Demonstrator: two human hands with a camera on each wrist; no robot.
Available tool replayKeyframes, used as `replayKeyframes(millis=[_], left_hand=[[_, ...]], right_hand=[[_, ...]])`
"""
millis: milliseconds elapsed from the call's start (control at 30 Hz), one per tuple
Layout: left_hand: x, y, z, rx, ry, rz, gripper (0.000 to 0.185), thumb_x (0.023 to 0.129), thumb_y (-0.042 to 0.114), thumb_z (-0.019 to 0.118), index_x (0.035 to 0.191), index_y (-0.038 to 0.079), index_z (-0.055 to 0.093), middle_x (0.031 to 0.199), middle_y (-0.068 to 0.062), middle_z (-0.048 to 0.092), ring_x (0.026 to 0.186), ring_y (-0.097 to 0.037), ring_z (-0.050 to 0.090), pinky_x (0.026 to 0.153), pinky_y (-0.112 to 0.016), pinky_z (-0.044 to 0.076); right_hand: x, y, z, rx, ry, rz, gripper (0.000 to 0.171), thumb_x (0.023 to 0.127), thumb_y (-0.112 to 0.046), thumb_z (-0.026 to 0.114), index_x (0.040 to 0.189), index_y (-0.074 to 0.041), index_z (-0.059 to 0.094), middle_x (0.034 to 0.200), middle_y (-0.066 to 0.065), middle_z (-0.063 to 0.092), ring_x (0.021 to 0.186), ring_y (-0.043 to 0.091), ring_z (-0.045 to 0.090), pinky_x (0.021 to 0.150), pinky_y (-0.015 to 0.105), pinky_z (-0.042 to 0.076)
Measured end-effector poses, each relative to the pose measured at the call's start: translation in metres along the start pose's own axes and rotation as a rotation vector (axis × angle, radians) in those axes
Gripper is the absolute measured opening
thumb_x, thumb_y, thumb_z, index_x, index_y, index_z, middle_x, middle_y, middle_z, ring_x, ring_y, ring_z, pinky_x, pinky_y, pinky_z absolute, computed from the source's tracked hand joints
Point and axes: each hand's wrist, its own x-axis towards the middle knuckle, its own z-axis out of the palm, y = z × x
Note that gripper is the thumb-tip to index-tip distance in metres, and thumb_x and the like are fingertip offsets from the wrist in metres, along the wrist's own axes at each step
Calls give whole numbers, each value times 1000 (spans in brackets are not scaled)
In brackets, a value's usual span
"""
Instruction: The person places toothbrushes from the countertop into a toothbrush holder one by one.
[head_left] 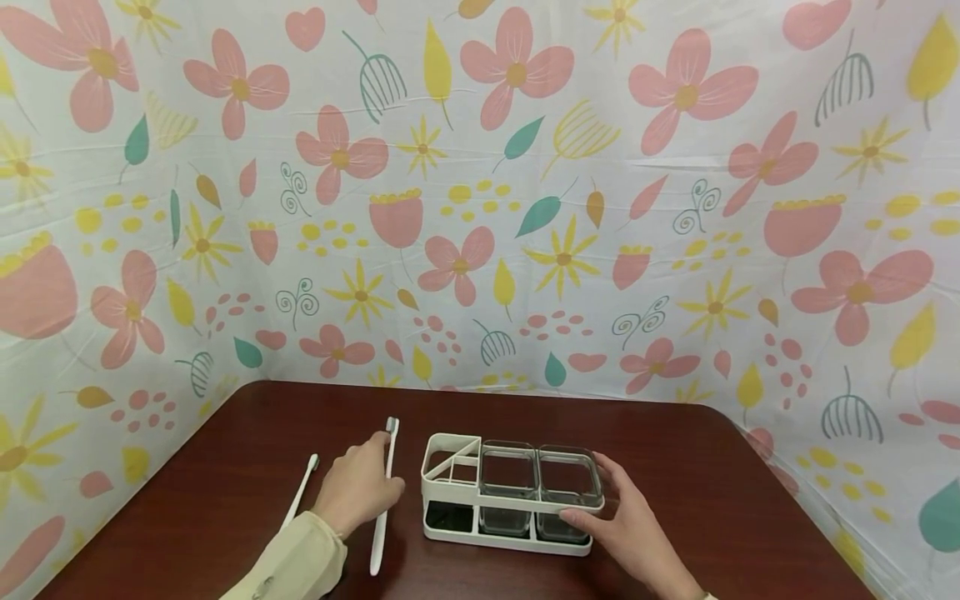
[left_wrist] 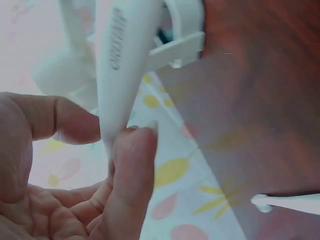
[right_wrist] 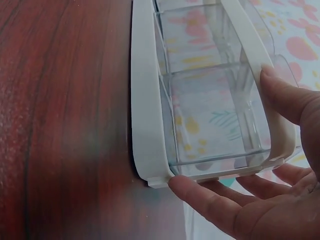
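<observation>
Head view: the left hand (head_left: 358, 487) pinches a white toothbrush (head_left: 383, 500) on the dark surface (head_left: 225, 467), beside the white organiser (head_left: 510, 500); a second toothbrush (head_left: 302, 490) lies further left; the right hand (head_left: 633, 521) steadies the organiser's end.

Left wrist: thumb and fingers (left_wrist: 131, 165) pinch the handle — a thin grip, so it could twist and drop.

Right wrist: spread fingers (right_wrist: 210, 200) brace the frame; if they slacken, the organiser may slide.
</observation>
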Motion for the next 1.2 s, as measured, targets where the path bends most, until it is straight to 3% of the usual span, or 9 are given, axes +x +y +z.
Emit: replayKeyframes(millis=[233, 367, 867, 1200], left_hand=[[-2, 18, -15, -44, 79, 34, 61, 73, 11, 66, 132, 2, 56, 65, 0, 56, 53, -20, 51, 49, -36, 42], [-4, 26, -21, -93, 99, 67, 58, 74, 10, 66, 130, 2, 57, 62, 3, 53, 51, -15, 50, 50, -33, 42], [-5, 39, -26, -383, -17, 53, 52, 81, 5, 62, 132, 2, 52, 74, -7, 52, 40, -20, 57, 44, -34, 48], [-3, 45, -28, -539, 9, 85, 43, 84, -2, 62, 125, 5, 56, 78, -10, 52, 41, -20, 56, 44, -34, 51]], right_hand=[[1, 0, -3, 7, -11, 8, 95, 76, -32, 87, 148, -2, 33, 139, 28, 48, 111, 34, 58, 82, 42, 53], [2, 0, -4, 8, -4, -5, 94, 76, -30, 87, 148, -1, 34, 138, 28, 49, 107, 33, 60, 81, 41, 53], [1, 1, -5, 8, -22, 3, 95, 76, -31, 87, 148, -1, 33, 140, 30, 47, 109, 36, 59, 81, 44, 53], [1, 2, -5, 17, -17, 3, 95, 75, -29, 88, 148, -1, 34, 139, 30, 47, 107, 35, 60, 80, 42, 54]])
